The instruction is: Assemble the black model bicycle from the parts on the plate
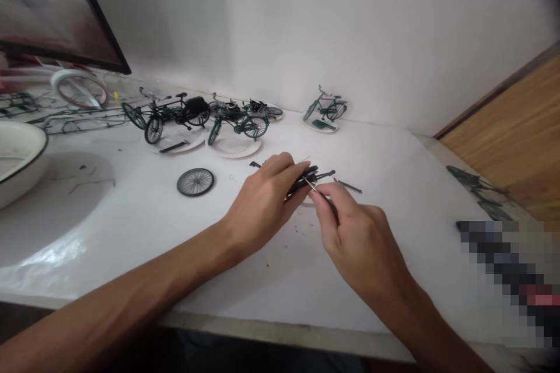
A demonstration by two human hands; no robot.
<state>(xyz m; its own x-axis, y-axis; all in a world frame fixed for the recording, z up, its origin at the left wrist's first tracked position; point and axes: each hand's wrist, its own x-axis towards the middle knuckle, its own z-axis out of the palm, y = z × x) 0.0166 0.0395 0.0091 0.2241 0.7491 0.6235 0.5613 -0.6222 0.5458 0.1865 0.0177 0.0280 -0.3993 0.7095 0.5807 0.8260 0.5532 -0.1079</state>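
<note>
My left hand is closed around a black model bicycle part, its thin rods sticking out at both sides. Fingers cover much of the part. In a pinch, my right hand grips a slim tool with a bright metal tip and a dark handle. That tip touches or lies very close to the black part; I cannot tell whether it is a blade or a screwdriver. Below the hands shows a bit of a pale plate. A thin black strip lies just right of it.
A loose black spoked wheel lies left of my hands. Behind stand a black model bicycle, a green one and another green one on paper plates. At left are an enamel basin, a tape roll and a screen.
</note>
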